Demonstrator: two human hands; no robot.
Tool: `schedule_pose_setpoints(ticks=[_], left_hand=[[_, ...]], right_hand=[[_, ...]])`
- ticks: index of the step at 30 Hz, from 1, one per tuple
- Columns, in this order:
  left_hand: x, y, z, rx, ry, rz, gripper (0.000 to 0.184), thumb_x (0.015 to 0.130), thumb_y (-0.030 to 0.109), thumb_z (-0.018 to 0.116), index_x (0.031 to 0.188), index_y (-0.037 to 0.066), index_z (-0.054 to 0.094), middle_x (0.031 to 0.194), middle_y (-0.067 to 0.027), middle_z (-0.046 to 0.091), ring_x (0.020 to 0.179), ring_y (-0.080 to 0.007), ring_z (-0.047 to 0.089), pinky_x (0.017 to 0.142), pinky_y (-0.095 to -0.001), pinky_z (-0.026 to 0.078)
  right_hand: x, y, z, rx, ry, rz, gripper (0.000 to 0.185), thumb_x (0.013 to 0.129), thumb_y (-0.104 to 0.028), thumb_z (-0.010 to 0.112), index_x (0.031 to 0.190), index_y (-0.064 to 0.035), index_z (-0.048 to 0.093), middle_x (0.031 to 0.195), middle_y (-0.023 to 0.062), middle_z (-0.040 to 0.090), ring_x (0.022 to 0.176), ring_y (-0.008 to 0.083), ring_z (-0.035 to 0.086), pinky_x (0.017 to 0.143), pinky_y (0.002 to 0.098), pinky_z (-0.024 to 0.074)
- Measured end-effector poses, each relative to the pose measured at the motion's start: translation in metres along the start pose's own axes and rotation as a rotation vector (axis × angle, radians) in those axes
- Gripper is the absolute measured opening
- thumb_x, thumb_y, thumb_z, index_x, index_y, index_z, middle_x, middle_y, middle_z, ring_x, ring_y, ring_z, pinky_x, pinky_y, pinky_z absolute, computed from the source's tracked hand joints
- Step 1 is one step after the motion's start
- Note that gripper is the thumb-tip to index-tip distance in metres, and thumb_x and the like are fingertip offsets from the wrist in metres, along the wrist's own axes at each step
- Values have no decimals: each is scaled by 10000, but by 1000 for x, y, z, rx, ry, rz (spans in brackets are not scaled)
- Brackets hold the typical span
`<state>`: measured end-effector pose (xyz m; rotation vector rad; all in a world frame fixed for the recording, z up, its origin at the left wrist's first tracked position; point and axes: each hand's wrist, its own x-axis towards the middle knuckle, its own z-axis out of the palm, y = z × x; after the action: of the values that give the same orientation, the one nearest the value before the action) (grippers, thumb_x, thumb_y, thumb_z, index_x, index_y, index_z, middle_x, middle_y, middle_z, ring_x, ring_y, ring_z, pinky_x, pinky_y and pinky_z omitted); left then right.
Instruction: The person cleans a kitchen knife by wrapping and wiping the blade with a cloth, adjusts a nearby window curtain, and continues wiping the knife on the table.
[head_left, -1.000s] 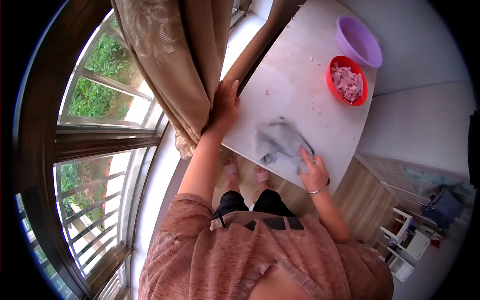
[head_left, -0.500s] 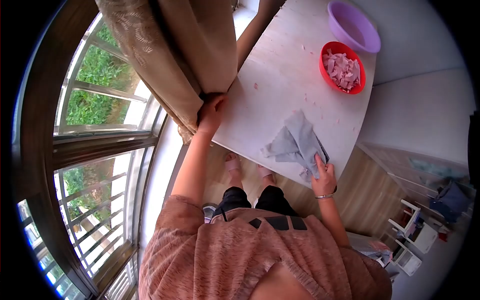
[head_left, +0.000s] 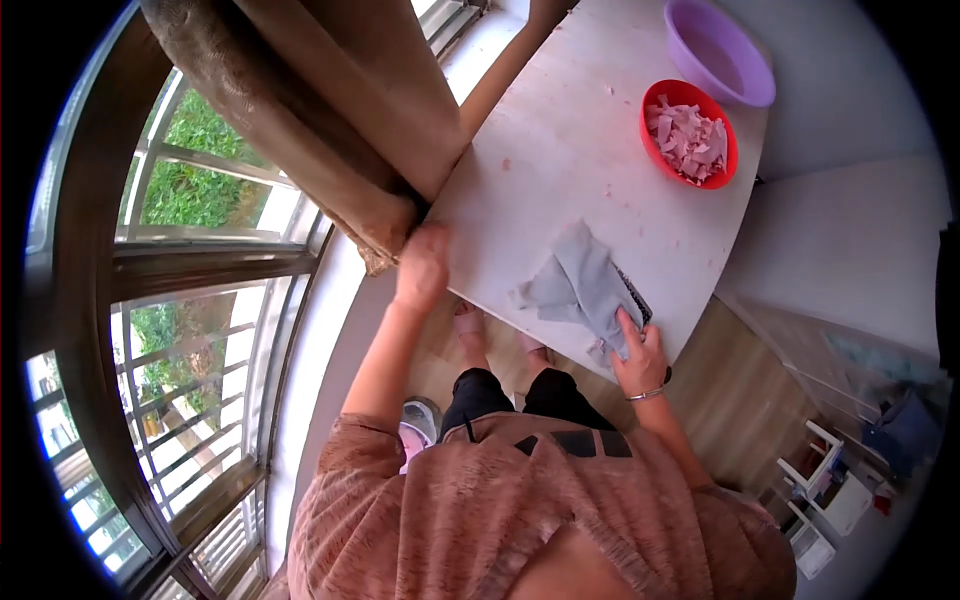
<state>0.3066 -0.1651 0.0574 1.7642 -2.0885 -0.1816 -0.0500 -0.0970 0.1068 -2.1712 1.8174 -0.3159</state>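
Observation:
A grey cloth [head_left: 580,280] lies rumpled on the near part of the white table [head_left: 540,160], with a dark patterned edge along its right side. My right hand [head_left: 640,358], a bracelet on its wrist, grips the cloth's near end by the table's front edge. At the table's left corner is my left hand [head_left: 424,264], just below the hem of the brown curtain [head_left: 345,130]. Its fingers are smeared, so I cannot make out their closure or whether they touch the curtain. Small pink scraps [head_left: 507,163] are scattered over the tabletop.
A red bowl [head_left: 648,150] full of pink shreds stands on the table's right side, a purple basin [head_left: 765,92] behind it. Barred windows [head_left: 190,260] line the left. A bin [head_left: 425,415] is on the floor by my legs; white stools [head_left: 848,475] stand lower right.
My left hand has come down from the curtain's lower edge toward the table corner, and the curtain has swung left. My right hand has shifted slightly left with the cloth.

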Motion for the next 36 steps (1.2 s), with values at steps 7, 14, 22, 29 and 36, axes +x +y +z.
schedule_pose_setpoints(ticks=[7,14,22,29,36], left_hand=[[-3,44,-26,-55,-143,-879,394,813,315,505,1084,35,444,1093,-163,533,1005,-307,505,805,-412,418],[-176,43,-31,205,-643,-1226,284,792,272,508,837,19,629,895,-178,618,851,-311,599,719,-416,476],[-65,135,-71,-239,103,-170,394,576,-96,521,950,26,546,988,-131,549,914,-315,516,869,-434,400],[-73,191,-28,-258,-308,147,579,708,146,566,1258,75,399,1285,-109,410,1211,-309,349,1014,-441,247],[-38,179,24,-44,-234,144,495,784,118,420,1263,2,367,1323,-135,361,1234,-324,311,1009,-435,250]], right_hand=[[10,10,-4,15,-117,-142,680,589,-130,660,1221,-289,466,818,114,416,743,309,489,638,402,441],[15,9,-14,65,-132,-230,657,597,-76,620,1209,-275,487,795,106,412,718,307,483,608,404,422],[15,-1,-46,49,-36,-601,561,648,-31,536,1134,-310,555,693,59,398,620,228,455,547,337,392],[-20,13,-29,74,-139,-510,582,604,-39,547,1166,-188,530,712,64,425,653,239,485,558,348,400],[16,19,-9,-106,-40,-301,691,529,-47,579,1207,-92,449,745,77,459,735,268,499,624,390,396]])
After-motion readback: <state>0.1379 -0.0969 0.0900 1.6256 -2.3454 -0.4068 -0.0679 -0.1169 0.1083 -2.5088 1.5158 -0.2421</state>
